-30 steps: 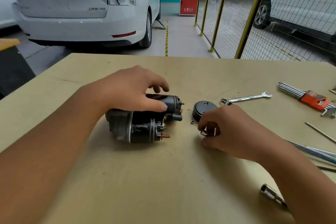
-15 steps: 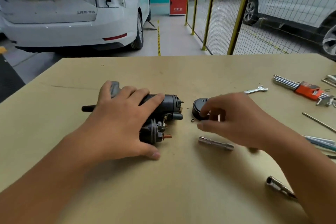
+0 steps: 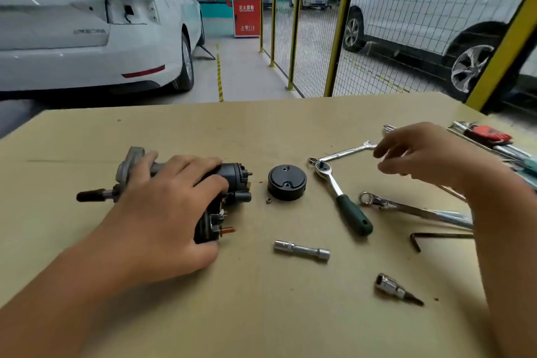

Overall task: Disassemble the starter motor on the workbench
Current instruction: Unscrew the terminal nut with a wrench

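A person's left hand [image 3: 171, 212] lies over a starter motor [image 3: 229, 183] on a tan surface [image 3: 261, 314], fingers curled across the dark body and thumb at its near end, the grip wrapped round the housing. The motor lies on its side left of centre, its shaft [image 3: 90, 195] pointing left and a copper stud [image 3: 228, 230] sticking out at its right end. Just right of it sits a round black end cap [image 3: 286, 182], detached and apart from the motor, with a tiny metal sleeve [image 3: 269, 200] beside it. The right hand [image 3: 418, 154] hovers above the surface farther right, fingers loosely bent and holding nothing, next to the end of an open-ended spanner [image 3: 345, 151]. A green-handled ratchet [image 3: 343, 197] lies near the cap, a double-ended socket tube [image 3: 302, 250] nearer the camera, and a short socket bit [image 3: 395, 289] nearer still. A ring spanner [image 3: 406, 208] and a hex key [image 3: 430, 237] lie beside the right forearm, and a red-holdered hex key set [image 3: 491, 135] sits at the far right edge. A white car [image 3: 87, 38] stands beyond the surface.
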Available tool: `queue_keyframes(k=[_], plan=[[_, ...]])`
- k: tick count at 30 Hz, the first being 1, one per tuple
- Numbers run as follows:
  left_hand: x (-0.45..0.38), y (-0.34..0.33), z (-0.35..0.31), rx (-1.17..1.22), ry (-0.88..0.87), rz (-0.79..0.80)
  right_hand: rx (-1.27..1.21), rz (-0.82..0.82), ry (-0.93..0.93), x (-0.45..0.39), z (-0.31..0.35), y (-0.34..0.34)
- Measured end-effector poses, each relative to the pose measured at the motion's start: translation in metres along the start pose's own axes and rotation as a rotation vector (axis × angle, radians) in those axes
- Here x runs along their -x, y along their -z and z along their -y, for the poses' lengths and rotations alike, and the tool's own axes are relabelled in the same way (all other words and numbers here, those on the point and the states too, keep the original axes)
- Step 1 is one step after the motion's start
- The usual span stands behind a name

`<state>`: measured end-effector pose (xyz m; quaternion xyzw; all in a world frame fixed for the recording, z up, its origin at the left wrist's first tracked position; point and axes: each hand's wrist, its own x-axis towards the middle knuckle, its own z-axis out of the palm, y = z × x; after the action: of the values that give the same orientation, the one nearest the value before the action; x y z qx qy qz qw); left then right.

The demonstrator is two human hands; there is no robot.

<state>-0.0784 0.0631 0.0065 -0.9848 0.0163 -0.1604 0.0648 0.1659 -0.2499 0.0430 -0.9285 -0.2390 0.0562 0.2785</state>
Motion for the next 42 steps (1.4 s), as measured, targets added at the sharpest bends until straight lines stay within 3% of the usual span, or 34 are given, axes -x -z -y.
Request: queue_keyframes(k=[3,5,8,11,15,19,25,30,39,42], plan=[[0.000,-0.002,-0.013,0.094,-0.025,-0.230,0.078,0.126,-0.070,-0.001,-0.014,0.004],[-0.002,-0.005,-0.037,0.118,-0.102,-0.332,0.058,0.087,-0.042,-0.007,-0.017,-0.006],[-0.010,-0.017,-0.073,0.060,-0.197,-0.210,0.131,-0.100,0.020,-0.025,-0.007,-0.021],[-0.016,-0.025,-0.085,0.007,-0.234,-0.169,0.332,-0.016,0.045,-0.041,-0.003,-0.031],[-0.015,-0.030,-0.088,0.021,-0.189,-0.181,0.393,0.067,0.063,-0.049,-0.002,-0.047],[-0.020,-0.024,-0.084,0.303,0.010,-0.309,0.450,0.013,0.032,-0.050,-0.005,-0.047],[-0.052,-0.016,-0.095,0.649,0.114,-0.311,0.318,0.007,-0.070,-0.048,-0.023,-0.035],[-0.076,-0.024,-0.108,0.654,0.071,-0.323,0.130,0.030,-0.126,-0.041,-0.049,-0.012],[-0.072,-0.040,-0.121,0.699,0.083,-0.090,0.117,-0.030,-0.115,-0.042,-0.064,-0.013],[-0.070,-0.038,-0.120,0.566,0.063,-0.064,0.138,-0.030,-0.115,-0.044,-0.066,-0.015]])
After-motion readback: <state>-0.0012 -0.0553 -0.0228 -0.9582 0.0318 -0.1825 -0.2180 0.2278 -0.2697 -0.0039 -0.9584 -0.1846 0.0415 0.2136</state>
